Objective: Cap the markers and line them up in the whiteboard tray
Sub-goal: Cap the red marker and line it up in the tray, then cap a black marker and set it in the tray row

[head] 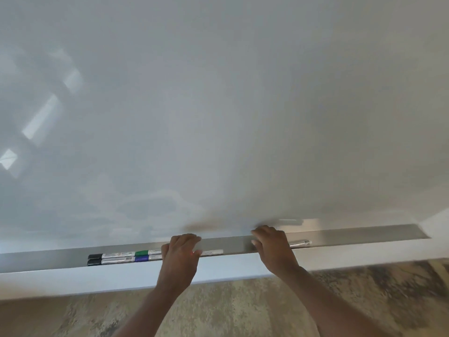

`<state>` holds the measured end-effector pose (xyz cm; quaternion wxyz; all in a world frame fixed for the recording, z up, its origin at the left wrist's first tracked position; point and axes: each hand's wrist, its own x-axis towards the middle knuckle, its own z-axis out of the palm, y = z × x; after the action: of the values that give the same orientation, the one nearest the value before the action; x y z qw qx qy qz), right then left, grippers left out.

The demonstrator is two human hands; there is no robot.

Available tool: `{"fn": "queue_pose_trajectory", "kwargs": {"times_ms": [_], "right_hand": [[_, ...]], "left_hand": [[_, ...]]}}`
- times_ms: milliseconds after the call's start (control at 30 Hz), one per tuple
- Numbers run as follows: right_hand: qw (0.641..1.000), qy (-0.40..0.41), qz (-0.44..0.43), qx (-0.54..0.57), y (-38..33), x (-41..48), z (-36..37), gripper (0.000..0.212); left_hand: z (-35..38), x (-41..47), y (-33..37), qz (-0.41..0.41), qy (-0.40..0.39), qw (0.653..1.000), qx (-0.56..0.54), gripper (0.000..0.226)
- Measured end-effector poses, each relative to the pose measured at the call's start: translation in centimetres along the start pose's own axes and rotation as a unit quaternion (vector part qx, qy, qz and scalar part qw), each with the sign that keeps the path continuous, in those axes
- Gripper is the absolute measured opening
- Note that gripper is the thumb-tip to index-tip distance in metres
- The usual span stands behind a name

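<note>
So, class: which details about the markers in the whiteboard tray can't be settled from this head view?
- Red-capped marker: the left hand covers its cap end.
- Marker right of the right hand: colour and cap hidden by that hand.
- Label print on the black-capped markers: too small.

left hand (181, 254) on red-tipped marker (211, 252); right hand (273, 246) over tray (364, 235) | capped markers (121, 256) left
</note>
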<state>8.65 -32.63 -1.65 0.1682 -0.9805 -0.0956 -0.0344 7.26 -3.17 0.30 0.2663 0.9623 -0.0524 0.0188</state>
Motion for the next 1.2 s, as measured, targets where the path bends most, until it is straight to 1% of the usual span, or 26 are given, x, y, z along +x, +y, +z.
{"fn": "queue_pose_trajectory", "kwargs": {"times_ms": [100,200,267,367,433,567,667,733,800,867,967,1067,1200], "right_hand": [[0.999,0.000,0.029,-0.024,3.7,-0.9,-1.7,0.019],[0.996,-0.033,0.070,-0.047,7.0,-2.1,-3.2,0.012],[0.992,-0.063,0.088,-0.069,9.1,-3.0,-3.6,0.014],[0.986,-0.112,0.085,-0.093,11.2,-4.0,-3.8,0.029],[0.982,-0.135,0.068,-0.109,11.7,-4.3,-3.8,0.032],[0.981,-0.145,0.041,-0.120,12.5,-4.0,-3.9,0.029],[0.980,-0.150,0.048,-0.119,13.1,-3.4,-4.2,0.024],[0.982,-0.151,0.061,-0.099,13.6,-3.2,-4.3,0.021],[0.986,-0.139,0.070,-0.059,14.4,-3.6,-4.5,0.020],[0.990,-0.118,0.078,-0.019,15.3,-4.1,-4.8,0.019],[0.993,-0.048,0.099,0.037,16.8,-5.2,-5.5,0.020],[0.990,0.012,0.114,0.079,17.8,-6.1,-6.4,0.022],[0.985,0.041,0.126,0.115,18.1,-7.0,-7.8,0.020]], "left_hand": [[0.9,0.6,2.7,0.016,-0.013,0.999,-0.025,0.032],[1.9,1.3,5.6,0.029,-0.024,0.998,-0.046,0.033],[2.8,1.7,7.6,0.034,-0.033,0.998,-0.049,0.034],[4.2,2.2,10.5,0.042,-0.051,0.997,-0.047,0.034],[5.2,2.4,12.2,0.044,-0.062,0.996,-0.044,0.034],[7.1,3.2,15.0,0.047,-0.074,0.995,-0.045,0.034],[8.4,3.9,16.4,0.030,-0.084,0.995,-0.047,0.033],[9.4,4.3,17.1,0.017,-0.088,0.995,-0.046,0.032],[10.6,4.6,17.7,0.013,-0.098,0.995,-0.030,0.030],[11.8,4.8,18.2,0.023,-0.109,0.994,0.007,0.025],[13.2,5.2,19.3,0.047,-0.120,0.990,0.061,0.013],[14.9,5.4,20.3,0.064,-0.116,0.988,0.078,0.010],[16.8,5.5,21.2,0.057,-0.118,0.986,0.107,0.007]]}}
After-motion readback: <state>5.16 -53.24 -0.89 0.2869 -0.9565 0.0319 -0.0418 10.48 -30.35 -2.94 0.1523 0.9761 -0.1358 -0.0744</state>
